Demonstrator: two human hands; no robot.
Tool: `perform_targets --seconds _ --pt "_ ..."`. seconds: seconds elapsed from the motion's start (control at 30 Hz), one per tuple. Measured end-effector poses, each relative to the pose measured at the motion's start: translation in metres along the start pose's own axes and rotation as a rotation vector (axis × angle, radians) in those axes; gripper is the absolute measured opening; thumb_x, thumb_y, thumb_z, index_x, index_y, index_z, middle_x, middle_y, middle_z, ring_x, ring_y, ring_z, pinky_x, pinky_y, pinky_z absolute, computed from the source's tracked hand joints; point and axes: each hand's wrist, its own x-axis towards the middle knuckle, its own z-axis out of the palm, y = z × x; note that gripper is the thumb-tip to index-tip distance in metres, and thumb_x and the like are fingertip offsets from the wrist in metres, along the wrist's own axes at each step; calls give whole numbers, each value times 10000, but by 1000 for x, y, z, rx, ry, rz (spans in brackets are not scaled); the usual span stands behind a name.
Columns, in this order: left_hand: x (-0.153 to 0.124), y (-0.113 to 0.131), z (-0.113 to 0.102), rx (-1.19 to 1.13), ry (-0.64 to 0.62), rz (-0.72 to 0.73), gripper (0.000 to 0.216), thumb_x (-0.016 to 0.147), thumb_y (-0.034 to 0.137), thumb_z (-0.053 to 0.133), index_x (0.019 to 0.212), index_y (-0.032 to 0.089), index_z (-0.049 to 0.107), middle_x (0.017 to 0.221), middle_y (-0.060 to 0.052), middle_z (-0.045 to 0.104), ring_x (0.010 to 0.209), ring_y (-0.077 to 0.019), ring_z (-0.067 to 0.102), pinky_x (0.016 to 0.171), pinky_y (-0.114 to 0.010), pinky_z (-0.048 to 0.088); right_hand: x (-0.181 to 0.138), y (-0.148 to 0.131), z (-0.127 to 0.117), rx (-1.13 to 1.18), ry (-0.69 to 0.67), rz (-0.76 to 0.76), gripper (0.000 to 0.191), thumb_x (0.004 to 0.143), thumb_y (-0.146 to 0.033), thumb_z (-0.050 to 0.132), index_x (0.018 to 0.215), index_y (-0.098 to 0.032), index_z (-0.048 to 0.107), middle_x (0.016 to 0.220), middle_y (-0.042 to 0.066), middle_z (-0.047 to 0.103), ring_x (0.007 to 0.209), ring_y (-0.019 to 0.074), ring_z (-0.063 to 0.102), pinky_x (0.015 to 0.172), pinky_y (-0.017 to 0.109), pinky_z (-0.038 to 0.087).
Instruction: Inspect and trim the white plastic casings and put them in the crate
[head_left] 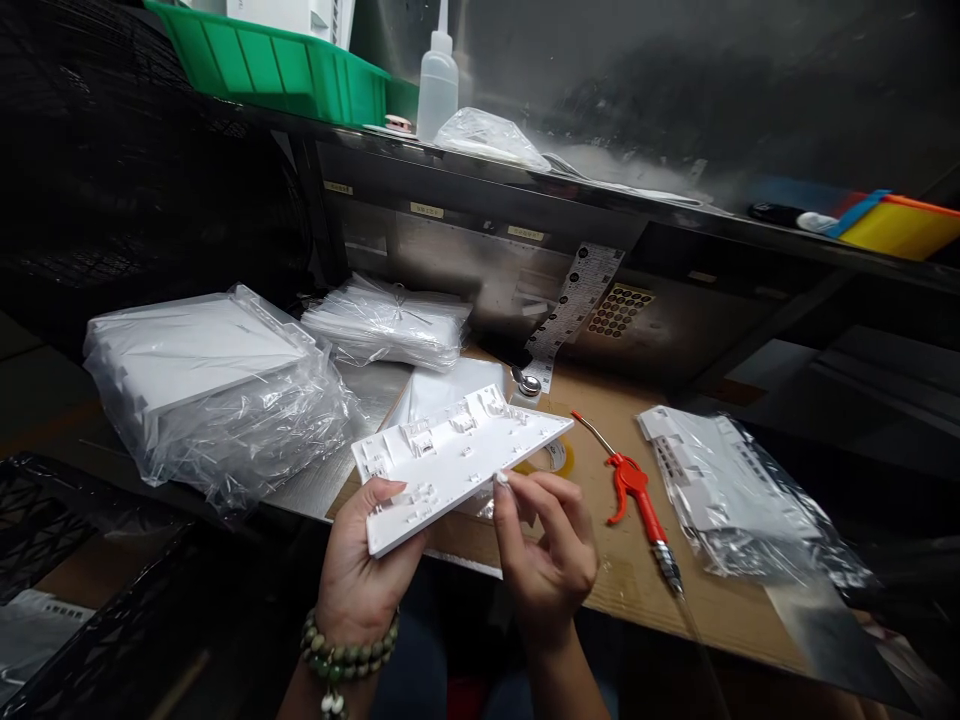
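Note:
A white moulded plastic panel (450, 480) with clips and raised posts on its upturned face is held tilted above the bench's front edge. My left hand (367, 570) grips its lower left end, thumb on top and fingers underneath. Close to the panel's near edge, my right hand (551, 540) pinches a small white piece (501, 480) between thumb and forefinger; its exact kind is too small to make out. Behind the panel lie a roll of yellowish tape (559, 458), partly hidden, and a white sheet or bag (450, 385).
Wrapped white panels (217, 360) are stacked at left, beside clear plastic bags (390, 320). A red air blow gun (632, 485) lies on cardboard (600, 570), with bagged white parts (727, 490) at right. The shelf above holds a green bin (277, 75) and a squeeze bottle (438, 85).

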Motion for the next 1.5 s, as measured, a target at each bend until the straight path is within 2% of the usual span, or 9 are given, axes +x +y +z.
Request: perform_targets --seconds 0.13,0.2,0.3,0.37,0.5,0.6,0.77,0.87,1.5 --pt "-1 -1 1 8 -63 8 860 822 -47 404 1636 169 228 1367 -177 673 1240 -353 644 1142 -559 452 -1 3 0 33 -82 -59 369 864 -21 702 1152 -251 725 942 33 662 784 152 625 686 318 569" --pt "-3 -1 5 16 -85 40 881 812 -56 418 1635 204 239 1379 -145 673 1254 -347 637 1152 -565 441 2 6 -4 16 -7 -20 335 862 -29 712 1108 -255 741 943 28 656 760 141 612 648 298 540" --pt "-6 -1 13 77 -21 57 852 810 -63 466 1610 185 311 1312 -137 720 1216 -349 668 1133 -572 472 8 5 -14 20 89 84 257 861 -66 730 1031 -258 755 939 26 638 783 151 607 626 291 505" --pt "-6 -1 17 132 9 53 802 808 -61 508 1575 137 379 1233 -151 756 1168 -358 699 1101 -572 509 12 -3 -21 79 -41 119 225 875 -96 722 1028 -260 747 958 34 638 830 171 620 652 302 514" --pt "-7 -3 19 189 -72 103 710 808 -44 583 1497 103 495 1157 -155 781 1121 -361 725 1071 -551 544 12 -24 -25 160 -409 74 197 909 -133 688 1064 -249 720 990 45 660 881 177 651 725 303 551" --pt "-9 -6 20 215 -119 159 687 796 -37 632 1457 132 551 1144 -140 786 1103 -357 733 1064 -535 553 7 -35 -19 204 -438 63 221 893 -125 705 1086 -231 686 980 43 686 898 175 669 760 295 565" --pt "-12 -7 17 240 -108 131 691 793 -5 676 1454 165 563 1159 -136 784 1082 -364 739 1040 -528 572 -5 -38 -9 193 -516 -39 182 893 -95 689 1032 -213 704 929 54 682 838 181 664 712 308 572" --pt "-10 -5 15 232 -101 122 718 799 -19 654 1476 190 541 1201 -130 772 1098 -363 733 1050 -546 561 -8 -33 -12 142 -542 -103 211 885 -73 684 1051 -201 704 920 62 683 812 188 656 700 325 567" --pt "-4 -7 10 266 -98 125 837 728 -48 621 1511 209 476 1213 -129 754 1140 -351 713 1082 -561 525 -17 -34 -6 156 -473 -53 192 894 -78 682 1048 -194 694 931 62 679 839 182 648 725 317 556"
